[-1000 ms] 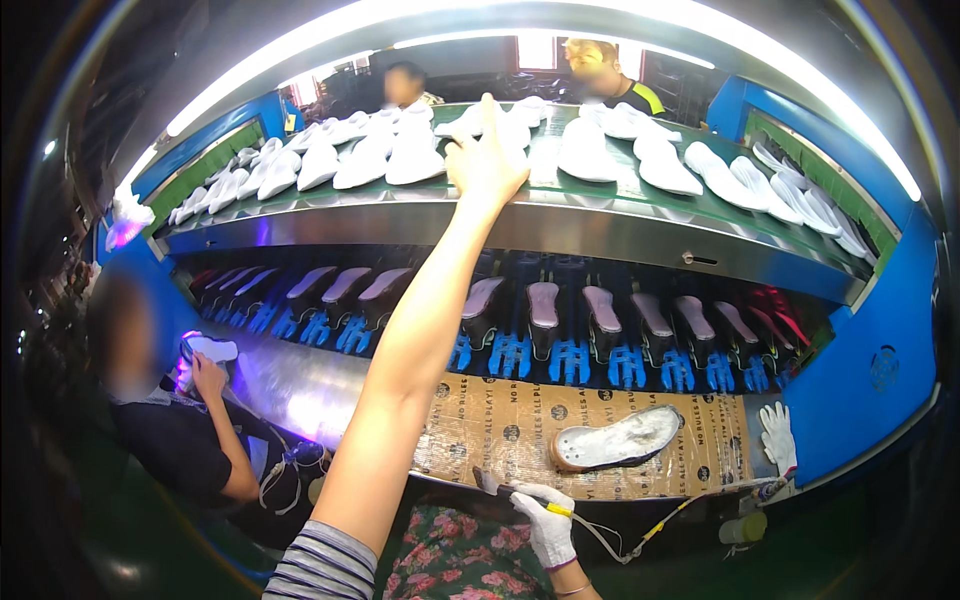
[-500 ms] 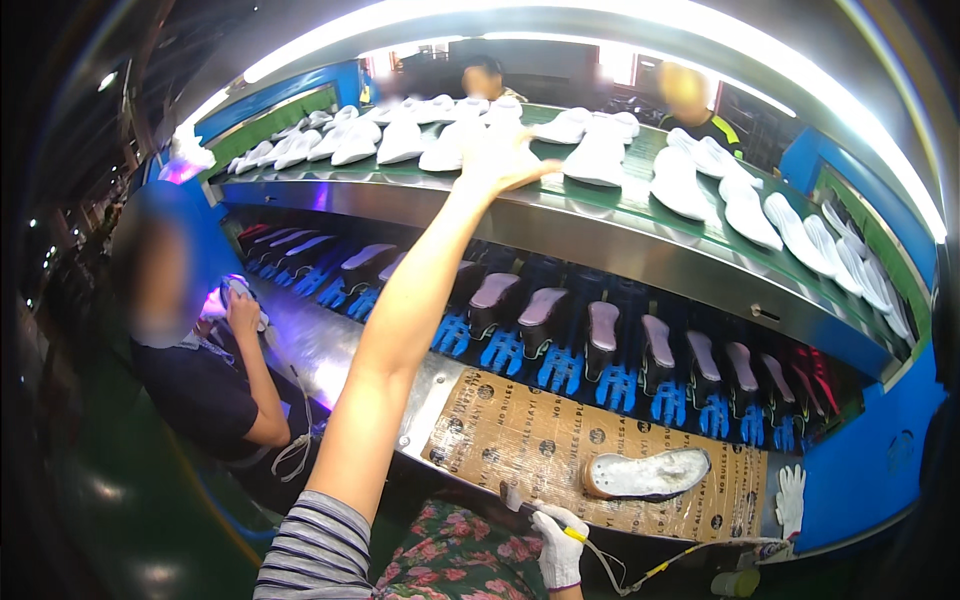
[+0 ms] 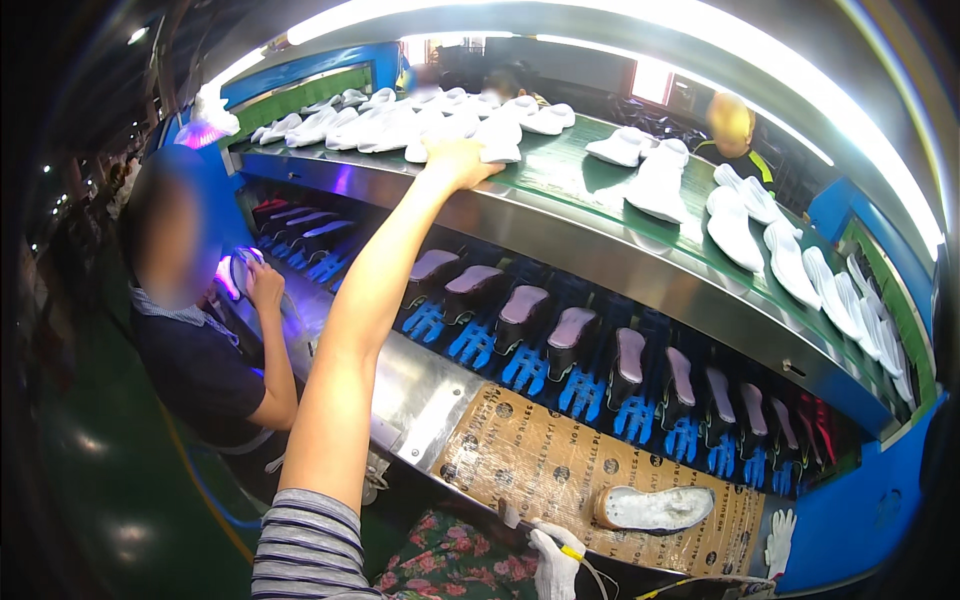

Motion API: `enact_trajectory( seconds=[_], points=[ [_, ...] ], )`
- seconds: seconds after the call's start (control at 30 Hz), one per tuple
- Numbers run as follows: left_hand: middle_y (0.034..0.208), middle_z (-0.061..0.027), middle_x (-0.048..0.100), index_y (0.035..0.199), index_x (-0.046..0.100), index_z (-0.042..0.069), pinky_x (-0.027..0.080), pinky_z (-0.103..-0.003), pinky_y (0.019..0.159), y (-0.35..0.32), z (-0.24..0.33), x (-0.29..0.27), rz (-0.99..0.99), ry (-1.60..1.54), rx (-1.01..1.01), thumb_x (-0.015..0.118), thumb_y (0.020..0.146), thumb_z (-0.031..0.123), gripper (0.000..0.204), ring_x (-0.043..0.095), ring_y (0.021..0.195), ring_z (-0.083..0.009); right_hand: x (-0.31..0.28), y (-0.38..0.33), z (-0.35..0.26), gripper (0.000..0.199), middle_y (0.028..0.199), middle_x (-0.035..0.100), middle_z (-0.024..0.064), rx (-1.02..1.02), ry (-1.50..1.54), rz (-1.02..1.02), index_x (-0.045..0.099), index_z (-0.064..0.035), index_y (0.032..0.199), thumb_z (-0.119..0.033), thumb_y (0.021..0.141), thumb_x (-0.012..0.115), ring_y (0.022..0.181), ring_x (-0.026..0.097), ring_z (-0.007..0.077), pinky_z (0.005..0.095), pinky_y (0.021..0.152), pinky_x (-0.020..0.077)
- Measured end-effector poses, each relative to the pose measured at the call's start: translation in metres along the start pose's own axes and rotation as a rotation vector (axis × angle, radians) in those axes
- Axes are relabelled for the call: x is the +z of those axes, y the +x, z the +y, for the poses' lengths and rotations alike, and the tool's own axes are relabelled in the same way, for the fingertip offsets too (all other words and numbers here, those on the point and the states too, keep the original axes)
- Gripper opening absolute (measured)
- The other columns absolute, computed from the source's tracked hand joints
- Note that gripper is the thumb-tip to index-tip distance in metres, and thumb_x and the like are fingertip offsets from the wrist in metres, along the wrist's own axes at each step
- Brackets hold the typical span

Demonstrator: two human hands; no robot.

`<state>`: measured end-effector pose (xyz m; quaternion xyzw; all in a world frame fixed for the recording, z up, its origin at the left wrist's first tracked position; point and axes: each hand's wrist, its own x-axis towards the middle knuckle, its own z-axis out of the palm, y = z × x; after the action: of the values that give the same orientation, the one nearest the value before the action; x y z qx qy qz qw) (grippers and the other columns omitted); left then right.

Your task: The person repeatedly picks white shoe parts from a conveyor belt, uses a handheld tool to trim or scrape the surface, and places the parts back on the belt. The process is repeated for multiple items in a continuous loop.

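My bare left hand point(image 3: 456, 163) reaches to the near edge of the green upper conveyor belt point(image 3: 560, 172). Its fingers are closed around the end of a white shoe sole point(image 3: 450, 128), thumb pointing right; the fingertips are partly hidden. Low in the picture, my right hand point(image 3: 555, 562), in a white glove, holds a brush point(image 3: 510, 513) with a dark handle, beside a yellow-marked cable. On the cardboard-covered worktop point(image 3: 540, 455) lies one shoe sole point(image 3: 658, 508), whitish inside with a tan end, apart from both hands.
Several white soles point(image 3: 752, 232) line the belt on both sides. Beneath it, dark shoes point(image 3: 520, 310) with mauve bottoms rest on blue holders point(image 3: 525, 368). A co-worker point(image 3: 205, 360) handles something under purple light at left. A white glove point(image 3: 780, 543) lies right; another person point(image 3: 733, 150) stands beyond.
My left hand has come down from its spread position over the belt and closed on a white sole. The view has shifted, and my right hand still holds the brush.
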<state>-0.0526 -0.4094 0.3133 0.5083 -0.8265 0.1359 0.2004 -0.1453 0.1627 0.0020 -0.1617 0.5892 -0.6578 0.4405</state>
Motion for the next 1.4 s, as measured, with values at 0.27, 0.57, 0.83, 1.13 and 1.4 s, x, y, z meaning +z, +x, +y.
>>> enact_trajectory(
  seconds=[0.27, 0.57, 0.83, 1.13, 1.4],
  points=[
    [0.128, -0.0147, 0.073, 0.123, 0.077, 0.019, 0.025, -0.072, 0.112, 0.010, -0.065, 0.005, 0.007, -0.080, -0.065, 0.069, 0.082, 0.073, 0.068, 0.061, 0.129, -0.0402, 0.007, 0.011, 0.011, 0.017, 0.102, 0.076, 0.0134, -0.010, 0.057, 0.015, 0.077, 0.0043, 0.103, 0.004, 0.087, 0.077, 0.088, 0.071, 0.0187, 0.0304, 0.079, 0.0578],
    [0.108, -0.0133, 0.071, 0.099, 0.078, 0.008, 0.048, -0.049, 0.098, -0.061, -0.039, 0.003, 0.649, -0.237, 0.085, 0.081, 0.078, 0.031, 0.031, 0.061, 0.109, -0.0365, -0.005, 0.016, 0.036, 0.020, 0.107, 0.076, 0.0167, -0.014, 0.185, -0.010, 0.075, 0.0037, 0.106, 0.004, 0.086, 0.077, 0.086, 0.073, 0.0203, 0.0298, 0.071, 0.0595],
    [0.123, -0.0170, 0.056, 0.121, 0.055, 0.001, 0.056, -0.038, 0.083, -0.207, -0.023, -0.031, 0.798, -1.096, 0.222, 0.087, 0.083, 0.028, 0.057, 0.064, 0.106, -0.0270, 0.008, 0.010, -0.019, 0.013, 0.111, 0.074, 0.0158, -0.165, 0.151, -0.011, 0.071, 0.0031, 0.103, 0.002, 0.089, 0.070, 0.098, 0.073, 0.0228, 0.0316, 0.086, 0.0586],
    [0.116, -0.0054, 0.067, 0.122, 0.066, 0.005, 0.054, -0.028, 0.093, -0.393, -0.046, -0.029, 0.875, -1.579, -0.478, 0.059, 0.100, 0.014, 0.024, 0.065, 0.101, -0.0142, -0.002, 0.018, -0.047, 0.028, 0.130, 0.067, 0.0143, -0.274, 0.286, -0.078, 0.068, 0.0037, 0.123, -0.010, 0.099, 0.068, 0.111, 0.065, 0.0181, 0.0284, 0.090, 0.0536],
    [0.102, -0.0065, 0.076, 0.119, 0.073, 0.000, 0.059, -0.024, 0.076, -0.531, 0.070, 0.091, -0.503, -2.085, -0.737, 0.067, 0.103, 0.024, 0.029, 0.073, 0.087, -0.0110, 0.072, -0.029, -0.060, 0.022, 0.118, 0.068, 0.0214, -0.292, -0.036, -0.291, 0.063, 0.0022, 0.106, 0.004, 0.084, 0.067, 0.106, 0.068, 0.0281, 0.0391, 0.093, 0.0558]
  ],
)
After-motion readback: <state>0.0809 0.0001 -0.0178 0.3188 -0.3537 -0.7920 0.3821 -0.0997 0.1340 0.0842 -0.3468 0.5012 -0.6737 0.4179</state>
